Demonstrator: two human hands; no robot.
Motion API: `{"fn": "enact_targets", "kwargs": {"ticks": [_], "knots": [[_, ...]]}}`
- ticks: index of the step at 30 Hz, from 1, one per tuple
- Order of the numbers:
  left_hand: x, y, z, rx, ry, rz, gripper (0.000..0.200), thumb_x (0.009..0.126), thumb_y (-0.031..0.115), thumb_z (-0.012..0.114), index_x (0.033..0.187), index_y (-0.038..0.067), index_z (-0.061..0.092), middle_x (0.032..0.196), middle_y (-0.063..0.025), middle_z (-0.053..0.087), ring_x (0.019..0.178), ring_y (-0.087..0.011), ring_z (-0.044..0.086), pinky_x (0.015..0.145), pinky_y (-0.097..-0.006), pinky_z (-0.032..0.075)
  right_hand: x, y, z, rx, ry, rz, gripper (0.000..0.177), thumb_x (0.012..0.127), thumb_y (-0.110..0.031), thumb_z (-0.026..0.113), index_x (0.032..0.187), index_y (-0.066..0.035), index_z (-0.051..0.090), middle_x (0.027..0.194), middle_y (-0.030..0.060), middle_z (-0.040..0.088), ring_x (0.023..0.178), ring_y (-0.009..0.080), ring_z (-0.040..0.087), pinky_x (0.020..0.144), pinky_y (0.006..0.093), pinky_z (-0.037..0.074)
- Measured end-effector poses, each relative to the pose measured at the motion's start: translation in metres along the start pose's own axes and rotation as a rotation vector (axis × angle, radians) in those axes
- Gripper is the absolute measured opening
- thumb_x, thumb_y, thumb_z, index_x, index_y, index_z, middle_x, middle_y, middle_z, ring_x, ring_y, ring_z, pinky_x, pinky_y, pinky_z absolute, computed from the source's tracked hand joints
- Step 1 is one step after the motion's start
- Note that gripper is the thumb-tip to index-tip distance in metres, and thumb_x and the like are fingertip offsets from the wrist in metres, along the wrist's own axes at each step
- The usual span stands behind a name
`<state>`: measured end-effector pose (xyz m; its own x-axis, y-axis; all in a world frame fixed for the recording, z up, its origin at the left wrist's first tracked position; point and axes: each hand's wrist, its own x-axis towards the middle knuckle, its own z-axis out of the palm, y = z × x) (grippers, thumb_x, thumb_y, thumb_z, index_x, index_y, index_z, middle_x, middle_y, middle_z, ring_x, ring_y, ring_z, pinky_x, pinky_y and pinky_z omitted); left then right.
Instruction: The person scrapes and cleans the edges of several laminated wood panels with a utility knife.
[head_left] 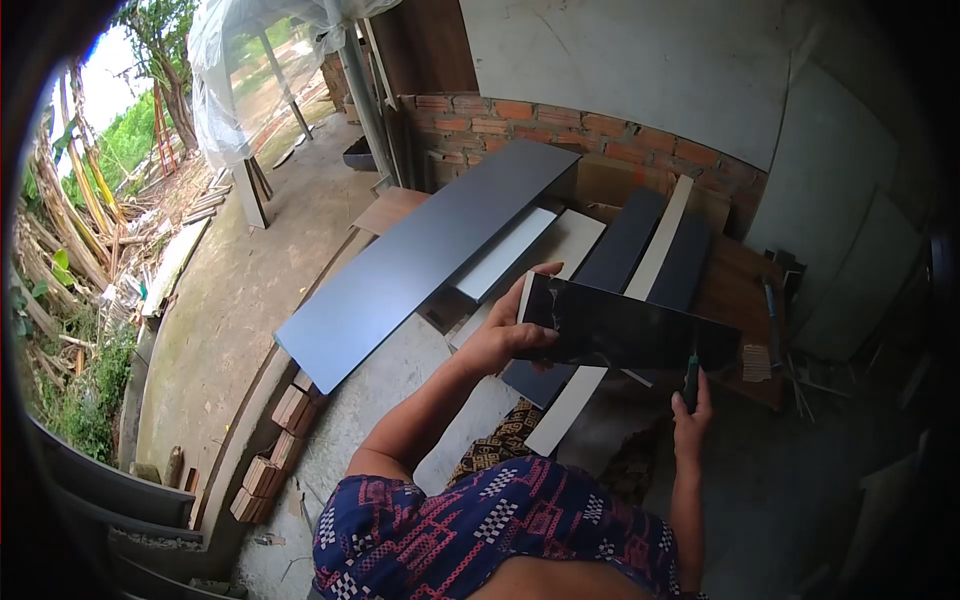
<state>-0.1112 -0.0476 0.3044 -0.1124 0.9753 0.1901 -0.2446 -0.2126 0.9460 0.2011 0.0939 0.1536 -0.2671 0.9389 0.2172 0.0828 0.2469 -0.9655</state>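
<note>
A glossy black board (640, 325) is held up in front of me, tilted, with pale smears near its left end. My left hand (505, 335) is closed around that left end, thumb on the face and fingers behind. In my right hand (690, 412) is a slim green-handled knife (691, 382), pointing up, its tip against or just in front of the board's lower right part. Under the board, a long cream strip (565, 412) and dark panels (622, 240) lie across one another near my lap.
A long grey panel (430, 255) stretches across the left side, with a white panel (505, 255) beside it. Stacked bricks (262, 478) line the floor edge. A low brick wall (600, 130) stands behind. On the right is a brown board (740, 290) with a blue tool (770, 305).
</note>
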Motion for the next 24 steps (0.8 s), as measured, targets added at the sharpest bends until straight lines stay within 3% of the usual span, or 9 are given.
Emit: {"fn": "enact_targets", "kwargs": {"ticks": [7, 9, 11, 14, 18, 24], "knots": [[-0.009, 0.007, -0.002, 0.144, 0.034, -0.031, 0.080, 0.071, 0.012, 0.066, 0.140, 0.005, 0.025, 0.098, -0.0097, 0.058, 0.075, -0.0160, 0.062, 0.057, -0.0265, 0.052, 0.000, 0.003, -0.005, 0.021, -0.013, -0.030, 0.056, 0.081, 0.002, 0.057, 0.134, -0.006, 0.042, 0.108, 0.0045, 0.055, 0.097, 0.0119, 0.051, 0.085, 0.0242, 0.040], [-0.010, -0.007, -0.012, 0.182, 0.058, -0.057, 0.057, 0.072, 0.010, 0.065, 0.123, -0.003, 0.042, 0.090, -0.0102, 0.060, 0.070, -0.0157, 0.062, 0.053, -0.0259, 0.053, -0.002, -0.003, -0.009, -0.083, -0.007, -0.103, 0.057, 0.080, 0.000, 0.060, 0.134, -0.005, 0.042, 0.104, 0.0046, 0.056, 0.091, 0.0107, 0.051, 0.079, 0.0231, 0.041], [-0.011, -0.002, -0.009, 0.199, 0.058, -0.063, 0.043, 0.076, 0.012, 0.065, 0.111, -0.002, 0.045, 0.084, -0.0089, 0.059, 0.065, -0.0143, 0.061, 0.053, -0.0252, 0.051, -0.006, -0.021, -0.009, -0.136, 0.003, -0.029, 0.055, 0.080, 0.000, 0.060, 0.132, -0.004, 0.044, 0.102, 0.0053, 0.057, 0.089, 0.0103, 0.051, 0.079, 0.0238, 0.042], [-0.013, -0.009, -0.014, 0.246, 0.084, -0.054, 0.042, 0.077, 0.013, 0.065, 0.112, -0.002, 0.046, 0.082, -0.0081, 0.059, 0.066, -0.0135, 0.060, 0.053, -0.0246, 0.051, -0.012, -0.051, -0.005, -0.125, 0.021, -0.056, 0.053, 0.079, 0.002, 0.062, 0.130, -0.005, 0.048, 0.098, 0.0036, 0.056, 0.085, 0.0083, 0.051, 0.078, 0.0231, 0.044], [-0.018, -0.014, -0.013, 0.246, 0.081, -0.028, 0.041, 0.077, 0.013, 0.067, 0.110, -0.002, 0.049, 0.083, -0.0068, 0.060, 0.068, -0.0128, 0.060, 0.053, -0.0243, 0.051, -0.016, -0.114, 0.011, -0.281, -0.054, -0.377, 0.048, 0.076, -0.001, 0.065, 0.122, -0.005, 0.053, 0.098, 0.0118, 0.060, 0.084, 0.0213, 0.061, 0.074, 0.0304, 0.048], [-0.023, -0.014, -0.007, 0.284, 0.053, -0.005, 0.035, 0.079, 0.012, 0.066, 0.109, -0.001, 0.053, 0.080, -0.0055, 0.060, 0.067, -0.0112, 0.059, 0.055, -0.0238, 0.050, -0.024, -0.186, 0.052, -0.395, -0.281, -0.634, 0.053, 0.070, -0.004, 0.068, 0.121, -0.011, 0.055, 0.086, 0.0085, 0.056, 0.075, 0.0257, 0.058, 0.066, 0.0354, 0.048]]}}
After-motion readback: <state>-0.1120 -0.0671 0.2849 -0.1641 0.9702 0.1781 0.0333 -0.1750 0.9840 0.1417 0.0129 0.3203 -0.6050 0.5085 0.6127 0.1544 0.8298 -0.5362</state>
